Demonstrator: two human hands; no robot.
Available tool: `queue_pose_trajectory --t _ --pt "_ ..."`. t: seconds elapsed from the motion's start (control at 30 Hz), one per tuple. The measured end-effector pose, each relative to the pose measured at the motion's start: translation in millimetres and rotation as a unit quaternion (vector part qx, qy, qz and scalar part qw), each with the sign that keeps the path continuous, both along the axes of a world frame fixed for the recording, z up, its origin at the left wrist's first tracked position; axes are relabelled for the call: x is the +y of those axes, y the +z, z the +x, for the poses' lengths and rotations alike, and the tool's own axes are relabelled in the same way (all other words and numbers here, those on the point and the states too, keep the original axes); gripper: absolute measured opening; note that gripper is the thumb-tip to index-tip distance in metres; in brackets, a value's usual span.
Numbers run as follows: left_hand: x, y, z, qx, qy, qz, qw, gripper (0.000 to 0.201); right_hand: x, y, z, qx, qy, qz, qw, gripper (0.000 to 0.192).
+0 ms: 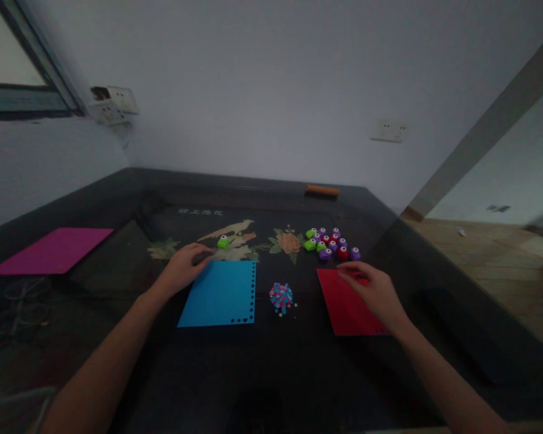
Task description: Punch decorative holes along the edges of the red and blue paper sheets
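At the far left, a pink sheet (52,250) lies flat on the dark table (235,374), well apart from the rest. Next comes the left hand (193,260), curled at the upper left corner of a blue sheet (217,295); I cannot tell whether its fingertips pinch the paper or only rest there. The blue sheet lies flat, with small dark cut-outs lined up down its right edge and along the right part of its bottom edge (one or two look heart-shaped). Just beyond its top edge, near the left hand's fingertips, stands a green punch (223,242).

Between the two sheets sits a small heap of confetti (281,298) in pink, blue and white, a few pieces strayed to its right. Farther back, an orange-brown roll (322,191) lies near the wall, and nearer is a cluster of punches (328,243) (green, purple and red). In front of them is a red sheet (346,310), partly covered by the right hand (359,278). That hand's fingers and thumb are drawn close together near the top edge; whether they grip the paper, I cannot tell.
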State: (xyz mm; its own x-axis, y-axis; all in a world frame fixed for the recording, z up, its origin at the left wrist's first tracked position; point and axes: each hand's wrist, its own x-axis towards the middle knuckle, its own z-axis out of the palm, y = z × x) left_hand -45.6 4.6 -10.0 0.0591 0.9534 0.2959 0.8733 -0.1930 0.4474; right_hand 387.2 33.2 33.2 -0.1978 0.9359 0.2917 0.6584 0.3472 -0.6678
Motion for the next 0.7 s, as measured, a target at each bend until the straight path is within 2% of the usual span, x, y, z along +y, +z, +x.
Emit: queue_pose_trajectory --t 0.1,0.17,0.2,0.33,0.47,0.7 --pt "-1 -1.0 -3 -0.006 -0.006 -0.025 1.0 0.032 10 7.4 -56 -0.038 0.125 -0.016 0.991 0.019" --pt "-2 -0.1 -5 -0.008 -0.005 -0.04 0.999 0.035 18 5.5 -95 -0.115 0.184 -0.024 0.976 0.023" --pt "-3 0.8 -6 -0.009 -0.005 -0.048 0.999 0.037 22 3.2 -113 -0.16 0.193 -0.031 0.968 0.023" --pt "-7 4.8 -9 -0.013 -0.01 -0.083 0.996 0.045 35 -7.8 -168 -0.199 0.208 -0.037 0.957 0.024" --pt "-10 5.7 -6 -0.012 -0.018 -0.112 0.993 0.054 41 -13.8 -191 -0.228 0.205 -0.028 0.951 0.033" --pt "-9 5.5 0 0.011 -0.01 -0.135 0.991 0.052 39 -19.0 -196 -0.243 0.208 -0.045 0.947 0.038"
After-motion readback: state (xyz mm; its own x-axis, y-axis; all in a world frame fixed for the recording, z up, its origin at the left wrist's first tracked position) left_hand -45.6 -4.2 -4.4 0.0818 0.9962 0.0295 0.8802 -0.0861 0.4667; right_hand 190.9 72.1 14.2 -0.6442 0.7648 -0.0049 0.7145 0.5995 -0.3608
